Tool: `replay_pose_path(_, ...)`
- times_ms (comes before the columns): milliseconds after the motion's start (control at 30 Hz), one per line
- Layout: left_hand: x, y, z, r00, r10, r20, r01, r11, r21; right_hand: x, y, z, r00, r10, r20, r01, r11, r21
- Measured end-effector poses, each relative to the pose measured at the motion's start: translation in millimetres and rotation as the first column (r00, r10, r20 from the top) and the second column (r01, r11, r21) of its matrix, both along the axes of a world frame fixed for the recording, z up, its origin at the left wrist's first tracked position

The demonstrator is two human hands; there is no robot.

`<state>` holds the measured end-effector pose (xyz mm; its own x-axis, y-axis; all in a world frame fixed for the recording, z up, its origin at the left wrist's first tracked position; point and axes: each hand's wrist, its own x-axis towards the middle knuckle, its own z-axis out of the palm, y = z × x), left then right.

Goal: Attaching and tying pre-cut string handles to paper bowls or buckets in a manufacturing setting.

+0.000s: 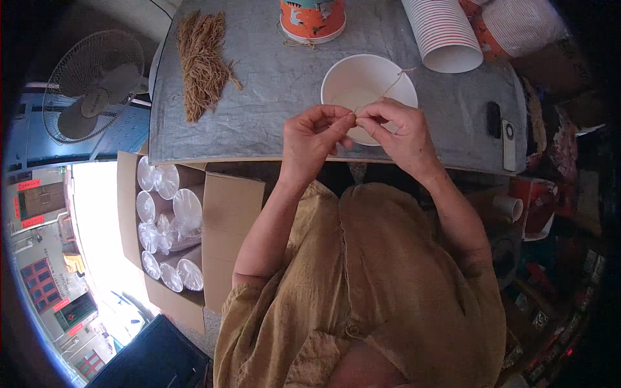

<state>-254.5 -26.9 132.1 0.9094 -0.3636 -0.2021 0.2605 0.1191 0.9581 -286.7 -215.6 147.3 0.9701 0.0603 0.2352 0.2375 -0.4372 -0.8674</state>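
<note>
A white round paper bucket [359, 81] sits at the table's front, its wide mouth facing me. From its right rim a thin brown piece of twine [396, 80] runs down to my fingers. My left hand [315, 132] and my right hand [402, 137] meet in front of the bucket, thumbs and forefingers pinched together on the twine. Where the fingertips touch, the twine's end is mostly hidden. To the left lies a thick bunch of cut brown twine [202, 68]. An orange patterned bucket [313, 21] stands behind, with a bit of twine at its base.
A stack of white paper buckets [446, 35] lies at the back right, beside plastic-wrapped ones [521, 29]. A dark object [493, 119] and a pale remote-like device [510, 145] lie near the right edge. An open carton [223, 239] of wrapped stacks and a fan [97, 87] are left.
</note>
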Motion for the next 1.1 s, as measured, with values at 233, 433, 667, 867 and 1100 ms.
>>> replay_pose_path(233, -2, -5, -1, 1.000, 0.026, 0.006, -0.026, 0.992, -0.120, -3, 0, 7, 0.994, -0.015, -0.112, 0.020, 0.999, 0.045)
replay_pose_path(433, -2, -8, -4, 0.999, 0.024, 0.028, -0.022, 0.997, -0.077, 1, -5, 3, 0.947, 0.025, -0.320, 0.054, 0.970, 0.236)
replay_pose_path(667, -5, -12, 0, 0.997, 0.029, 0.066, -0.025, 0.997, -0.070, 5, -8, 2, 0.919, 0.064, -0.390, 0.091, 0.926, 0.365)
replay_pose_path(867, -5, -10, -4, 0.996, 0.007, 0.090, -0.003, 0.999, -0.049, 4, -8, -1, 0.929, 0.063, -0.364, 0.087, 0.920, 0.382)
replay_pose_path(1100, -3, -6, -4, 0.995, -0.041, 0.095, 0.046, 0.998, -0.050, 11, -14, 7, 0.921, 0.029, -0.389, 0.112, 0.935, 0.335)
